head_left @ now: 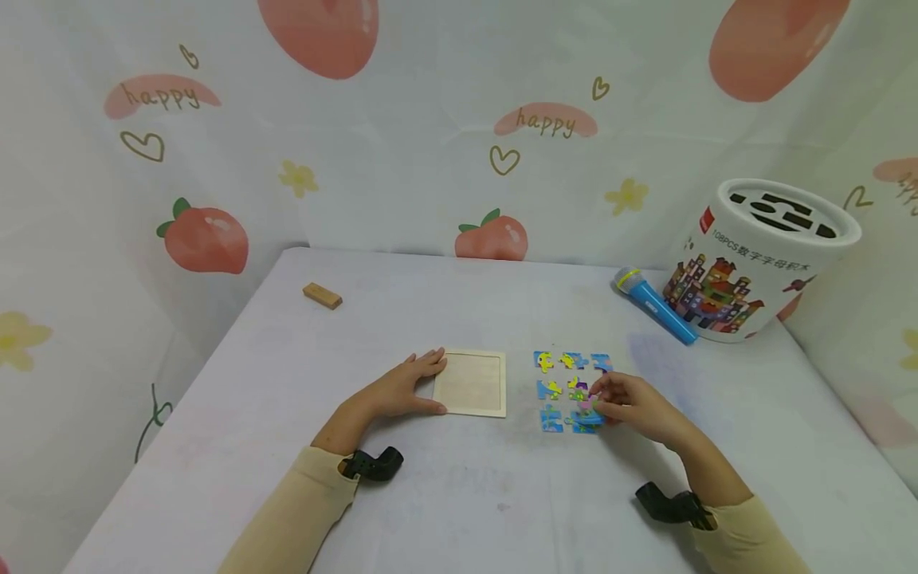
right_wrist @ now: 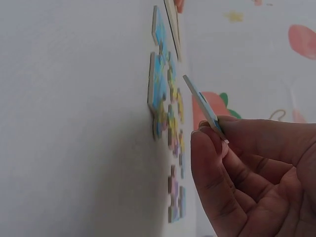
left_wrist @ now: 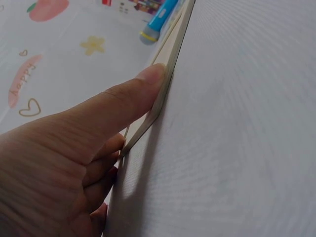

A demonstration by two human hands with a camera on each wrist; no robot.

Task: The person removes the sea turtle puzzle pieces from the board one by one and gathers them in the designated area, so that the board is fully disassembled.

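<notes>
A square wooden puzzle tray (head_left: 469, 384) with a raised rim lies on the table. Beside its left edge is my left hand (head_left: 404, 388), thumb and fingertips resting on the rim near two corners. In the left wrist view the thumb (left_wrist: 126, 101) lies straight along the tray's rim. Over the right side of the loose puzzle pieces (head_left: 551, 419) hovers my right hand (head_left: 638, 406). Between its thumb and index finger it pinches one thin puzzle piece (right_wrist: 204, 104), tilted and clear of the table. Part of the group is hidden behind that hand.
A small wooden block (head_left: 323, 296) lies at the back left. Toward the back right, a blue toy microphone (head_left: 656, 305) lies beside a large white bucket (head_left: 746, 263) with a slotted lid. A printed curtain (head_left: 402, 159) hangs behind the table.
</notes>
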